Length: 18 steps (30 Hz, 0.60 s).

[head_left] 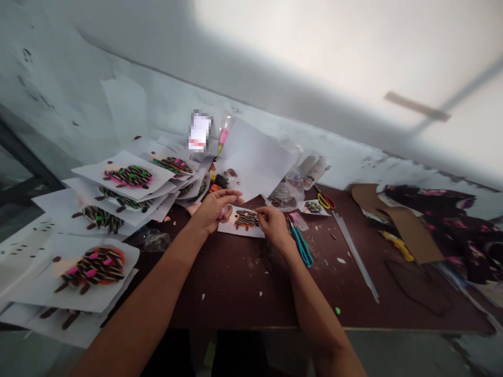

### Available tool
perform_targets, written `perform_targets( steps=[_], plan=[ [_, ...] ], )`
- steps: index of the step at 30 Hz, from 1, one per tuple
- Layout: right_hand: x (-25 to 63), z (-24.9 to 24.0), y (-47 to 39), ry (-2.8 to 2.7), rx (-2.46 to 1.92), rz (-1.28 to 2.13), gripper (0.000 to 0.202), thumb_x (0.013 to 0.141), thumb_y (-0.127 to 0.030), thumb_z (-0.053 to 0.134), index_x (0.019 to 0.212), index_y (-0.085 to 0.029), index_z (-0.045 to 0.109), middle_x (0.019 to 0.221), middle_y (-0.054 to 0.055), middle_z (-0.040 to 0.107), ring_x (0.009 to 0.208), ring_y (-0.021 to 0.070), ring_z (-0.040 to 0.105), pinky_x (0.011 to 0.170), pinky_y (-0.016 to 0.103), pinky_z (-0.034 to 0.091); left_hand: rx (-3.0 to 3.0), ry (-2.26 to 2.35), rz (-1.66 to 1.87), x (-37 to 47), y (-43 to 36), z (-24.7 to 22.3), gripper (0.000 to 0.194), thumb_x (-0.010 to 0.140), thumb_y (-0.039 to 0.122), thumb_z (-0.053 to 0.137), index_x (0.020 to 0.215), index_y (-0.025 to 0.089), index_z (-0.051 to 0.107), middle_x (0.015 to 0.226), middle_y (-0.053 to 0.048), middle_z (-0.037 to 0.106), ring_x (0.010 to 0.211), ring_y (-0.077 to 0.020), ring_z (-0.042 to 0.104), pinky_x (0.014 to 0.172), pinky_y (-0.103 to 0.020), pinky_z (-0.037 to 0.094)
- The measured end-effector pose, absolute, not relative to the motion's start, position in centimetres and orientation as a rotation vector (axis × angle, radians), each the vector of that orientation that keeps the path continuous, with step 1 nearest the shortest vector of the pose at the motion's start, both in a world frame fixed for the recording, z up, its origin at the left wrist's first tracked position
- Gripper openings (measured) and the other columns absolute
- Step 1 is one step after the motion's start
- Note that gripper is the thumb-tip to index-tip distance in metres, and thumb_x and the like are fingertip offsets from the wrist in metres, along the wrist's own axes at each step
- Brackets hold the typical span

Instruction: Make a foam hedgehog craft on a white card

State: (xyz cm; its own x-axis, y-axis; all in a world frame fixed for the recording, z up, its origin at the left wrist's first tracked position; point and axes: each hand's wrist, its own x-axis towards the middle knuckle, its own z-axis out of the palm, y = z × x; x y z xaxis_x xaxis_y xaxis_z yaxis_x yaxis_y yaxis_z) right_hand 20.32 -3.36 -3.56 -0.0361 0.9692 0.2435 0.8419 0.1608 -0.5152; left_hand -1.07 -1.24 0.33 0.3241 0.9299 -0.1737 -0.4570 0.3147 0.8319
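A small white card [245, 232] lies on the brown table in front of me, bearing a hedgehog figure [246, 219] with dark and cream stripes, an orange edge and brown feet. My left hand [217, 210] is over the card's left end, fingers partly stretched and the thumb side closed around a small pink piece [227, 211], mostly hidden. At the hedgehog's right end, my right hand [272, 224] has thumb and forefinger pinched together. Whatever those fingertips hold, if anything, is too small to make out.
Stacked sheets with hedgehog figures [128, 175] fill the left side. Behind the card are a phone [200, 131], white paper [255, 162] and plastic bags [288, 191]. To the right lie teal-handled scissors [302, 245], glue sticks [356, 254], a yellow glue gun [398, 245] and cardboard [412, 233].
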Motion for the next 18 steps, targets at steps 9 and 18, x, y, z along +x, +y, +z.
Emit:
perform_targets(
  steps=[9, 18],
  plan=[
    [19.73, -3.58, -3.37, -1.876, -1.685, 0.326, 0.019, 0.082, -0.017, 0.063, 0.094, -0.021, 0.078, 0.087, 0.004, 0.076, 0.068, 0.0170, 0.061, 0.072, 0.029, 0.046, 0.740, 0.753, 1.041, -0.93, -1.29, 0.54, 0.009, 0.077, 0.010, 0.067, 0.086, 0.012, 0.069, 0.071, -0.004, 0.073, 0.032, -0.0014, 0.033, 0.035, -0.020, 0.017],
    [20.28, -4.14, -3.14, -1.955, -1.625, 0.259, 0.014, 0.084, -0.016, 0.061, 0.085, -0.021, 0.075, 0.083, 0.003, 0.070, 0.071, 0.0175, 0.059, 0.073, 0.028, 0.044, 0.721, 0.759, 1.042, -0.88, -1.54, 1.01, 0.011, 0.077, 0.008, 0.066, 0.087, 0.011, 0.068, 0.070, -0.004, 0.072, 0.031, -0.0019, 0.034, 0.034, -0.018, 0.017]
  ],
)
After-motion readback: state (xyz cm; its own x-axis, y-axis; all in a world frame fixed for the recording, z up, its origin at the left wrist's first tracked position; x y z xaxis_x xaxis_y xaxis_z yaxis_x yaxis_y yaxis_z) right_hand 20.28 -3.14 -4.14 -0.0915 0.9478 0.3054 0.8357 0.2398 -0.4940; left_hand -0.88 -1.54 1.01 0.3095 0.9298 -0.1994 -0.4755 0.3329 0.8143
